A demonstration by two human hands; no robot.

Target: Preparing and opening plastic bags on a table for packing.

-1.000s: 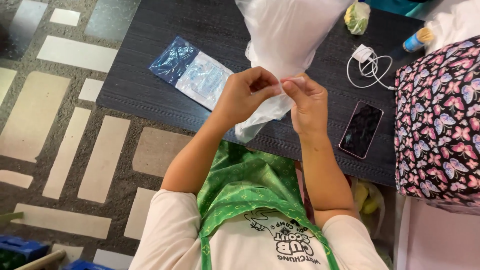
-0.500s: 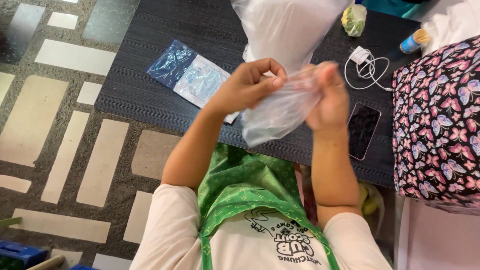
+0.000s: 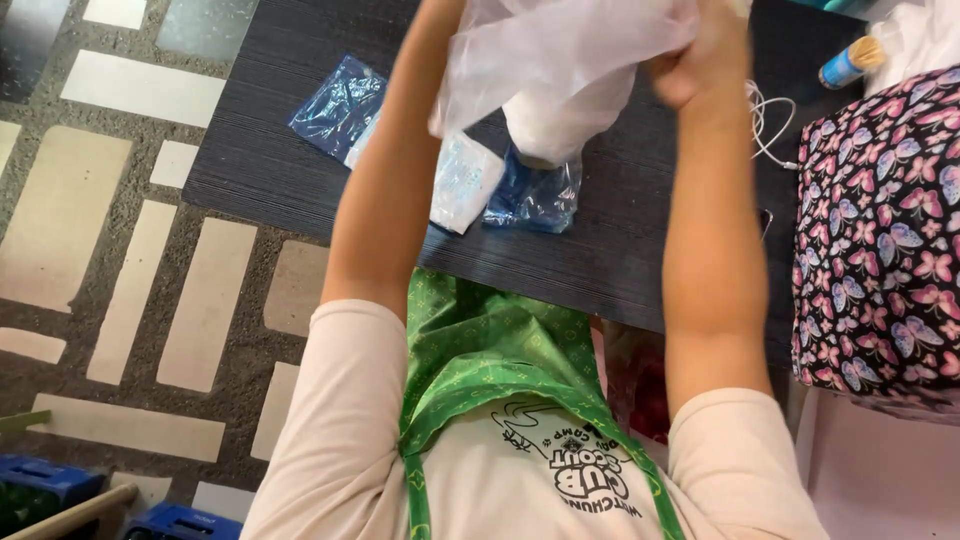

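Translucent white plastic bag (image 3: 560,60) is held raised above the dark surface (image 3: 260,150), near the top edge of the view, between both arms. The right hand (image 3: 700,60) is clenched in a fist on the bag's upper right edge, with the film bunched inside the grip. The left hand is cut off by the top edge of the view; only the left forearm (image 3: 400,170) is seen, rising to the bag's left side, so it cannot be told whether that hand is closed or apart. The bag hangs down loosely, and its rounded lower part (image 3: 545,125) is positioned above a clear blue-tinted packet (image 3: 535,195) that lies on the surface. A flat white packet (image 3: 460,180) is located just beside that packet, to its left, and a second blue transparent packet (image 3: 335,105) lies further left, partly hidden behind the left forearm. A white cable (image 3: 765,125) is seen on the surface to the right of the right forearm. A blue-capped bottle (image 3: 850,60) lies near the upper right corner. A cloth with a butterfly pattern (image 3: 880,230) covers the area at the right edge. A green apron (image 3: 480,340) is worn over a pale shirt (image 3: 330,440). A patterned floor (image 3: 120,260) is visible to the left of the surface.
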